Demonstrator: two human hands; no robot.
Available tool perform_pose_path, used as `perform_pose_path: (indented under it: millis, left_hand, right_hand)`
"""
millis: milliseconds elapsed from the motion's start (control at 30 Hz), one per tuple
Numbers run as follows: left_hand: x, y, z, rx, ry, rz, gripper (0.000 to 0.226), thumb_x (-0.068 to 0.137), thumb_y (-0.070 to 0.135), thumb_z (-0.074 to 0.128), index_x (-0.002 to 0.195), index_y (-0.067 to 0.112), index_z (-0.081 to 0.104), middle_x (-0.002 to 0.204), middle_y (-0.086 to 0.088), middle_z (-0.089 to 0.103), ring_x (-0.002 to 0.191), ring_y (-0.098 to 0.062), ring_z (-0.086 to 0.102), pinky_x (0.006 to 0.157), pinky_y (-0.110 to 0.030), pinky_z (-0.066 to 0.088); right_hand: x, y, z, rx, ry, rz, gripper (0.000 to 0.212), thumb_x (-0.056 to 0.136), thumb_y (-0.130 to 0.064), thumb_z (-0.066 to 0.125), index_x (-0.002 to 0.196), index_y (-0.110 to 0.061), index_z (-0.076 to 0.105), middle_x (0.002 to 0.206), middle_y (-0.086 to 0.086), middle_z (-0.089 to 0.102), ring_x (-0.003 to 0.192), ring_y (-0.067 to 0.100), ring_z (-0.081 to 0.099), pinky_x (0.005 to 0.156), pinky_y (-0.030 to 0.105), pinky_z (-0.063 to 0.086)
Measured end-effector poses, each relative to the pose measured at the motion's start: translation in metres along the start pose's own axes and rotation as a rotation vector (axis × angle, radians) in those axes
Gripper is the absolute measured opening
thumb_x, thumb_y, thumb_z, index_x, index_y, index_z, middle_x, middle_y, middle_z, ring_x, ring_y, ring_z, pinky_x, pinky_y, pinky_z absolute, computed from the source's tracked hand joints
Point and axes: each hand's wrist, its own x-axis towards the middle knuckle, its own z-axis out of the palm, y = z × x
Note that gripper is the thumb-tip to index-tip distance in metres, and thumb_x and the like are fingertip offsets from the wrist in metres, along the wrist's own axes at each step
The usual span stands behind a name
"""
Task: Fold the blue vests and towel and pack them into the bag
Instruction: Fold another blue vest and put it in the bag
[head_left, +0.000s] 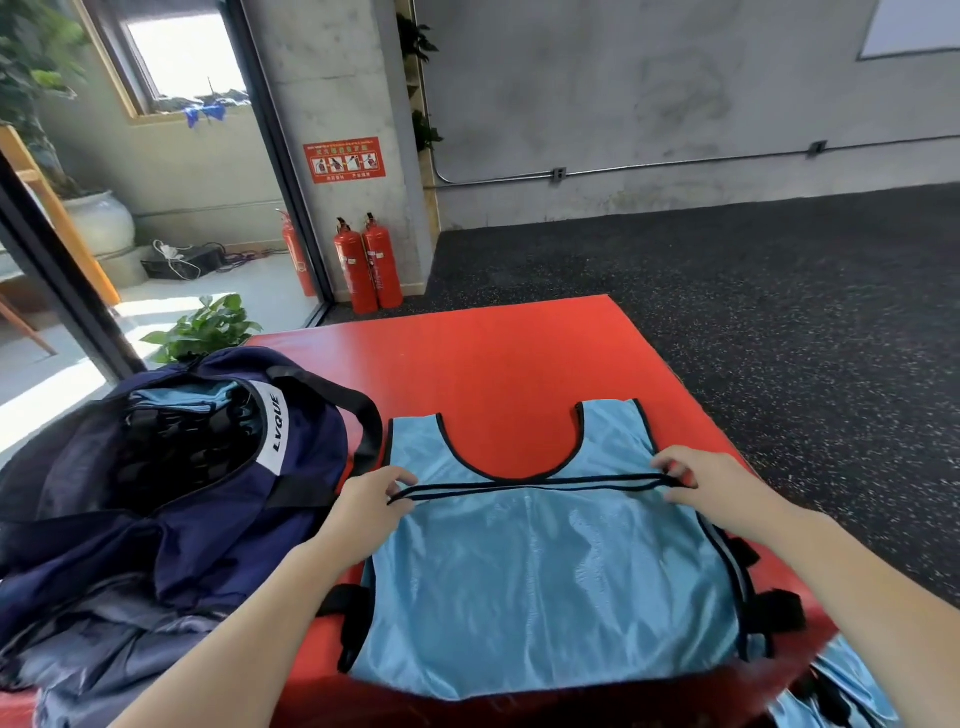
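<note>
A light blue mesh vest (550, 587) with black trim lies flat on the red mat (498, 364), its neckline pointing away from me. Its lower part is folded up, so a black-edged hem runs across the chest. My left hand (371, 499) pinches the left end of that hem. My right hand (701, 480) pinches the right end. A navy duffel bag (208, 519) marked LVQUE sits open to the left, with folded blue fabric (176, 400) visible inside. More blue vest fabric (841, 691) hangs at the mat's lower right corner.
Grey-blue cloth (93, 649) is bunched in front of the bag at the lower left. Two red fire extinguishers (369, 265) stand by a concrete pillar beyond the mat. A potted plant (208, 327) sits behind the bag. Dark speckled flooring (753, 312) surrounds the mat on the right.
</note>
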Motion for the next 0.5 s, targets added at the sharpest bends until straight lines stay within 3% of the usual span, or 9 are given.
perform_pose_path:
  millis: [133,233,333,500]
  left_hand:
    - [-0.006,0.005,-0.004,-0.020,-0.001,0.058,0.024,0.090,0.015,0.067,0.098,0.037,0.064,0.095,0.010,0.065,0.069,-0.008,0.055,0.060,-0.017,0.046]
    - [-0.010,0.008,-0.005,-0.013,-0.027,0.087,0.022,0.091,0.013,0.066,0.087,0.035,0.067,0.082,0.016,0.067,0.067,-0.001,0.055,0.058,-0.013,0.044]
    - [-0.012,0.011,-0.005,-0.021,-0.032,0.069,0.020,0.089,0.014,0.068,0.086,0.033,0.072,0.077,0.011,0.069,0.065,0.001,0.058,0.059,-0.012,0.044]
    - [-0.013,0.012,-0.009,-0.018,-0.023,0.016,0.021,0.084,0.014,0.073,0.093,0.034,0.072,0.078,0.013,0.068,0.071,0.006,0.060,0.061,-0.004,0.040]
  right_hand:
    - [-0.001,0.000,-0.001,-0.022,0.027,-0.030,0.027,0.094,-0.014,0.068,0.097,-0.041,0.063,0.097,-0.014,0.065,0.085,0.000,0.059,0.071,0.013,0.041]
    - [0.000,-0.001,0.002,-0.054,0.010,-0.056,0.033,0.097,-0.009,0.062,0.099,-0.041,0.065,0.103,-0.020,0.068,0.093,-0.004,0.061,0.079,0.010,0.043]
    - [0.002,-0.002,0.003,-0.043,-0.004,-0.039,0.029,0.094,-0.012,0.065,0.102,-0.039,0.070,0.107,-0.018,0.069,0.101,0.004,0.063,0.093,0.027,0.049]
    - [0.000,-0.003,0.001,0.073,0.070,0.001,0.014,0.085,-0.021,0.079,0.085,-0.033,0.071,0.085,-0.015,0.069,0.080,0.002,0.060,0.069,0.019,0.041]
